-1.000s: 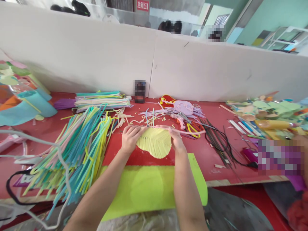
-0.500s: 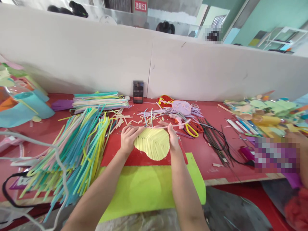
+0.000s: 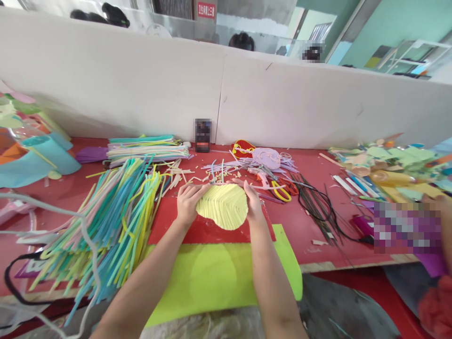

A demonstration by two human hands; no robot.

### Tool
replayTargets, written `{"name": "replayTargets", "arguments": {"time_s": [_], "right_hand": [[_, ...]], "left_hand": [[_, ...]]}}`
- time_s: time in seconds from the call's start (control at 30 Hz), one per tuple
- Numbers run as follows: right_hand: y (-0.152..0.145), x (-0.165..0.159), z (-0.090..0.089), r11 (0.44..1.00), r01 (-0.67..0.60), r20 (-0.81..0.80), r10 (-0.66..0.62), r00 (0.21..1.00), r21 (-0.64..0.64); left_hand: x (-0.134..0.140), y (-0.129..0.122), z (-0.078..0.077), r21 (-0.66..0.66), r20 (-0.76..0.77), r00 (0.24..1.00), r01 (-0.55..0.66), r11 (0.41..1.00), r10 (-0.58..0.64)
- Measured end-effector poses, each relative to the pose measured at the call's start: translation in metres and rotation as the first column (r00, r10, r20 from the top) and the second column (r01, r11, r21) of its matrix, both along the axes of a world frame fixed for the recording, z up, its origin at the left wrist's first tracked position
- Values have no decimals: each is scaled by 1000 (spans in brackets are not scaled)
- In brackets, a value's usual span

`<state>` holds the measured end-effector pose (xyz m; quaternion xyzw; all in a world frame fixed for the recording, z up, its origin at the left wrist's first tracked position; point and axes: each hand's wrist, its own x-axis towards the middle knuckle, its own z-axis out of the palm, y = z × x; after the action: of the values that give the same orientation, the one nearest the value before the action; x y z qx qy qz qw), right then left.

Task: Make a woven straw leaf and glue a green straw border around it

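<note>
A pale yellow, ribbed leaf-shaped piece (image 3: 223,206), built from diagonal strips meeting along a middle line, is held up over a red board (image 3: 208,231). My left hand (image 3: 189,200) grips its left edge, fingers along the top. On the right edge, my right hand (image 3: 253,201) is closed, its thumb and fingers against the piece. A thin pink strip (image 3: 271,187) sticks out to the right from behind my right hand; whether that hand holds it is hidden. Just beyond lie a pink glue gun (image 3: 262,178) and yellow-handled scissors (image 3: 281,192).
Bundles of coloured fuzzy sticks (image 3: 106,212) lie left. Small cut bits (image 3: 222,176) and a lilac oval piece (image 3: 266,157) are behind my hands. Dark wires (image 3: 318,209) and a black cable lie right. A co-worker's hand (image 3: 436,207) is at far right. A white partition (image 3: 141,84) stands behind.
The yellow piece has tilted a little, its lower edge rising. The pink strip's outer end has dropped slightly. Both hands keep their hold.
</note>
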<state>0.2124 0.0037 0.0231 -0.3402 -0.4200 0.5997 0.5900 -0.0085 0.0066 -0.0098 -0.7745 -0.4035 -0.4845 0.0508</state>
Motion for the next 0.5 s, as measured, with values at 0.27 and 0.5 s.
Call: {"name": "replayTargets", "arguments": {"time_s": [0.27, 0.5], "right_hand": [[0, -5, 0, 1000, -9, 2, 9, 1000, 11], [-2, -13, 4, 990, 67, 45, -74, 996, 127]], "left_hand": [[-1, 2, -2, -45, 8, 1000, -4, 999, 4], [-1, 2, -1, -123, 23, 998, -48, 991, 52]]}}
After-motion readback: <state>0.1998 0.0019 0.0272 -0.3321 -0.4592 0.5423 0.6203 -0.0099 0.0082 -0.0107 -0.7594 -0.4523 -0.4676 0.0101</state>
